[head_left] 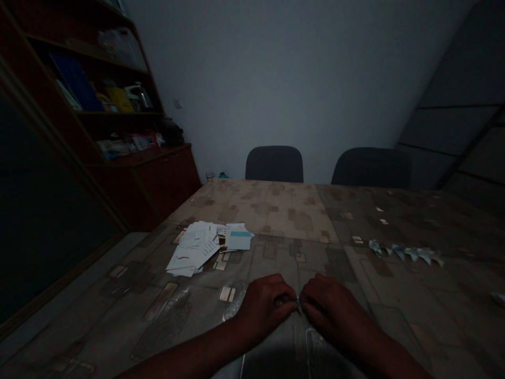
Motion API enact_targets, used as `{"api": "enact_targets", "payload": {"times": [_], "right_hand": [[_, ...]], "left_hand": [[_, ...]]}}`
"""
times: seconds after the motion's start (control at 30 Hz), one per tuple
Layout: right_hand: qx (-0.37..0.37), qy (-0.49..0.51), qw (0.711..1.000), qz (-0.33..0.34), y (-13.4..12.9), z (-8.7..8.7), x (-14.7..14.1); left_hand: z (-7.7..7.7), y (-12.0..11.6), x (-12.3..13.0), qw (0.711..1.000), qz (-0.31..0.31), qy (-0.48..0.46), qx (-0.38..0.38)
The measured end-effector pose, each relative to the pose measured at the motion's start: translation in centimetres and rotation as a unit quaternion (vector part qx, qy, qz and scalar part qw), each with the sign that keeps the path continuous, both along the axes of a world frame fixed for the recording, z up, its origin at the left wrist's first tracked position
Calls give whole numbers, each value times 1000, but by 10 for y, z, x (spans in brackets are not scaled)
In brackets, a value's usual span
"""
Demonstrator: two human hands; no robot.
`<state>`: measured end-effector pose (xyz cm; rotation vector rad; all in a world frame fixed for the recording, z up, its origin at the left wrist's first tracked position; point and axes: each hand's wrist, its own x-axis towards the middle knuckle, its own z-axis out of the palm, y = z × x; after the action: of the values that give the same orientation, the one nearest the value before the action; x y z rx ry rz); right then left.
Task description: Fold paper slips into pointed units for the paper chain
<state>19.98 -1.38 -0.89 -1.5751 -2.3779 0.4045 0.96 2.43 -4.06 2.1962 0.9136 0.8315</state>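
Low over the near part of the table, my left hand (267,301) and my right hand (334,304) meet almost fingertip to fingertip. Both are closed in a pinch, thumbs against bent fingers. A small pale sliver (299,304) shows between the fingertips; its kind is hidden by the fingers and the dim light. Further off to the left lies a loose pile of white printed papers (195,247), overlapped by a smaller pale sheet with a blue band (239,239). To the right, a row of folded paper pieces (406,252) rests on the tablecloth.
A patterned tablecloth (276,210) covers the table. Two dark chairs (274,163) stand at its far edge, against a plain wall. At the left is a wooden shelf cabinet (158,179) with assorted goods. Another pale scrap (498,298) lies at the right edge.
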Motion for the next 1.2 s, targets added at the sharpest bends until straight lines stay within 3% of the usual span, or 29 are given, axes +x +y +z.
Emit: {"api": "enact_targets", "payload": {"times": [0.53, 0.9, 1.03, 1.2], "right_hand": [[-7, -11, 1000, -12, 1, -1, -4], [-79, 23, 994, -67, 1, 2, -7], [-59, 33, 996, -58, 1, -2, -6], [-3, -1, 999, -36, 6, 1, 8]], "left_hand": [[2, 1, 3, 999, 16, 33, 9], [-2, 1, 3, 999, 12, 38, 6], [3, 1, 3, 1000, 8, 9, -21], [12, 3, 0, 995, 51, -60, -61]]}}
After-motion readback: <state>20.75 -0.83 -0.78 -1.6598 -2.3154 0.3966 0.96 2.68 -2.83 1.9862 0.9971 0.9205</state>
